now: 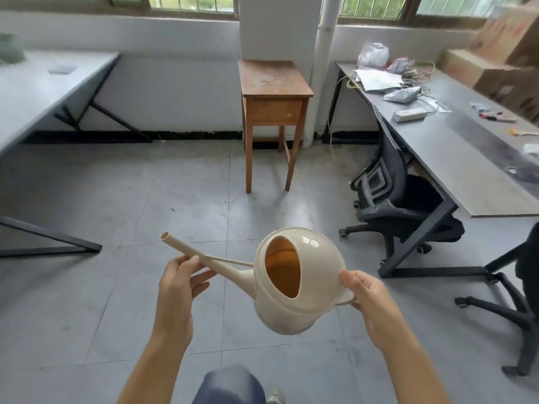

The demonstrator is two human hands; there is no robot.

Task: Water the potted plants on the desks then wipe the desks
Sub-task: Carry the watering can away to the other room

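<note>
A cream watering can (294,310) with a long spout is held in front of me above the tiled floor, its fill opening facing me. My right hand (369,298) grips its handle at the right side. My left hand (180,281) holds the spout about halfway along, fingers curled under it. A grey desk (32,91) stands at the left with a blurred green thing (10,49) at its far corner. Another grey desk (455,153) stands at the right.
A small wooden side table (274,91) stands against the wall ahead. A black office chair (399,199) is tucked at the right desk, another chair (522,301) at far right. Bags, papers, a power strip (408,114) and cardboard boxes (501,62) crowd the right desk.
</note>
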